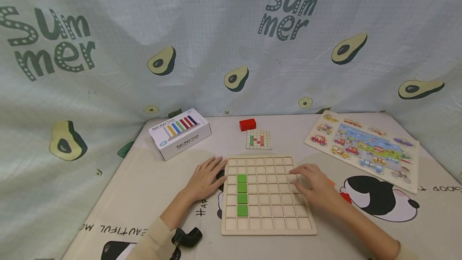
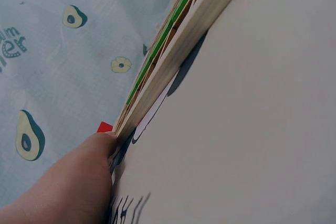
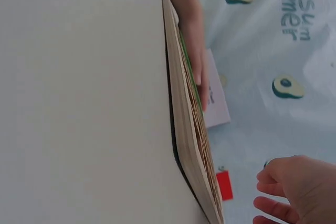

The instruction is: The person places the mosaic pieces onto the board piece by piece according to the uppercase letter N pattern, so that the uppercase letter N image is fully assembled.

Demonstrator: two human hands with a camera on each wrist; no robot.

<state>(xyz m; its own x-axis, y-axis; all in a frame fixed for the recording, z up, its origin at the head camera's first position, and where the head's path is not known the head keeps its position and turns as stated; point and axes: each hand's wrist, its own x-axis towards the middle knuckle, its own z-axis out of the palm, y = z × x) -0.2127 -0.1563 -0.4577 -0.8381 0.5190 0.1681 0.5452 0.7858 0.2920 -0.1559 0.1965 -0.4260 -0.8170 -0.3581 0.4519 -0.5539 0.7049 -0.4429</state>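
Note:
A wooden grid board lies on the table in the head view. Several green square tiles sit in a vertical run in its second column from the left. My left hand rests on the table with its fingers and thumb touching the board's left edge. Over the right edge hovers my right hand, fingers loosely bent and thumb apart from them, with nothing visible between. Partly hidden by that hand and forearm are an orange piece and a red piece on the table.
Behind the board lie a small pattern card with green and red squares and a red block. A white toy box stands back left. On the right is a wooden vehicle puzzle. A printed curtain hangs behind the table.

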